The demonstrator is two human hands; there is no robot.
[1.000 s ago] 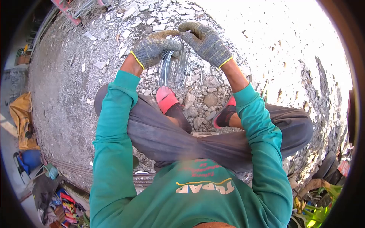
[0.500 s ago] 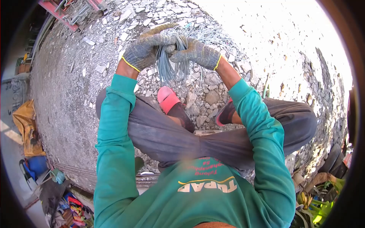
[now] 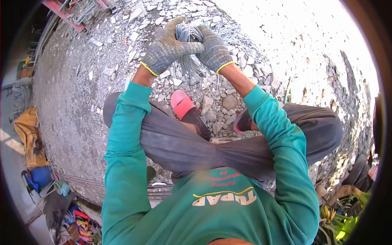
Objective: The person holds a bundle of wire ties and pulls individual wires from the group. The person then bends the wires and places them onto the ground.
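Observation:
A looped bundle of thin grey wire (image 3: 188, 66) hangs between my two gloved hands, above the stony ground. My left hand (image 3: 168, 47), in a grey knit glove with a yellow cuff edge, is closed around the bundle's left side, its thumb laid across the front. From the other side my right hand (image 3: 213, 48), gloved the same way, grips the wire, its fingers partly hidden behind the strands. Just beyond, a loose tangle of similar wire (image 3: 245, 43) lies on the broken stones.
Pink slippers (image 3: 182, 104) are on my feet below the wire. Red metal frame parts (image 3: 67, 16) stand at the upper left. Along the left edge are a brown cloth (image 3: 30, 136) and a blue container (image 3: 41, 176). Green plants (image 3: 343, 224) grow at the lower right.
Both hands have turned around the wire bundle, the left thumb now reaching across its front and the right hand pointing more upward. Less of the hanging loops shows below.

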